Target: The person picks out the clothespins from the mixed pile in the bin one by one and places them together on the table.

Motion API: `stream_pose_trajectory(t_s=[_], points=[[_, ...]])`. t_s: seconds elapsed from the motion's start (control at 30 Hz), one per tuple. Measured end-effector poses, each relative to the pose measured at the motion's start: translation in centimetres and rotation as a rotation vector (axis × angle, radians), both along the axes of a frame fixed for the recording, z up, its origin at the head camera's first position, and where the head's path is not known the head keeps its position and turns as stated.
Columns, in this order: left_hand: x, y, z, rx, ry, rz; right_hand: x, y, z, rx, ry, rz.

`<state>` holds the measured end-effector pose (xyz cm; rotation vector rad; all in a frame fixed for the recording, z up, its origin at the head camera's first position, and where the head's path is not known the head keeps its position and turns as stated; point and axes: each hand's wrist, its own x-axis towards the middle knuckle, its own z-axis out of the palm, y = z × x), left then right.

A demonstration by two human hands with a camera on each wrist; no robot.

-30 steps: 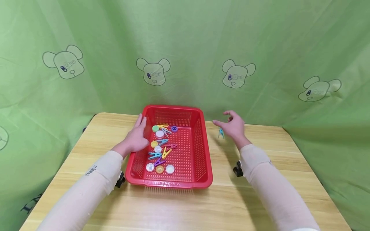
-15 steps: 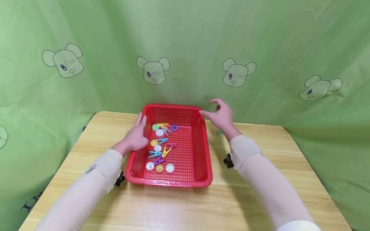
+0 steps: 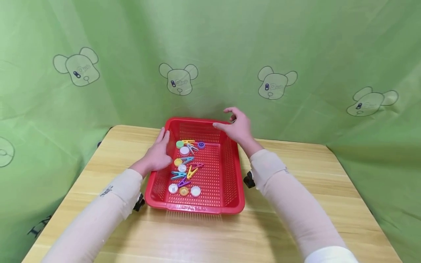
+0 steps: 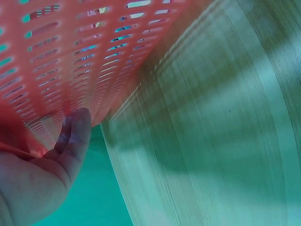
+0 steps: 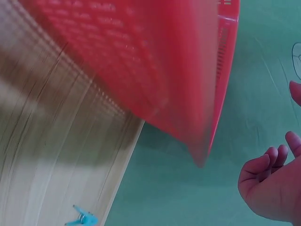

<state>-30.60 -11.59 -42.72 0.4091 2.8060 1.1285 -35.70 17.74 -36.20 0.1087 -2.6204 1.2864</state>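
Note:
A red plastic basket (image 3: 194,209) stands on the table. My left hand (image 3: 158,153) grips its left rim, thumb inside and fingers along the outer wall; in the left wrist view those fingers (image 4: 77,129) bend up beside the slotted wall. Above the far right corner is my right hand (image 3: 238,126), its thumb and forefinger apart and nothing visible between them. Inside the basket lie several clothespins, among them a yellow clothespin (image 3: 190,171) and a purple clothespin (image 3: 183,182), mixed with bottle caps such as a white bottle cap (image 3: 195,191) and a green bottle cap (image 3: 179,144).
A light blue clothespin (image 5: 83,218) lies on the wooden table (image 3: 296,190) near its far edge, right of the basket; the right arm hides it in the head view. A green curtain (image 3: 210,47) hangs close behind the table.
My right hand has moved left from over the light blue clothespin to the basket's far right corner. My left hand has stayed on the rim.

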Motion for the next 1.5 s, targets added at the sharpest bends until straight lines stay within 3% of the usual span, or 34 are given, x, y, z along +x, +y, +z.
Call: stream_pose_trajectory(t_s=[0.27, 0.57, 1.1, 1.5], points=[[0.0, -0.2, -0.1, -0.004, -0.008, 0.003, -0.5, -1.3, -0.5, -0.010, -0.012, 0.049], [0.0, -0.7, -0.1, -0.022, -0.001, 0.011, -1.0, -2.6, 0.5, -0.018, 0.009, 0.099], [-0.5, -0.6, -0.6, -0.003, -0.008, 0.012, -2.0, -4.5, -0.6, -0.012, -0.131, 0.300], [-0.8, -0.3, -0.5, -0.016, -0.003, 0.019, -2.3, -5.4, -1.9, 0.005, -0.221, 0.406]])
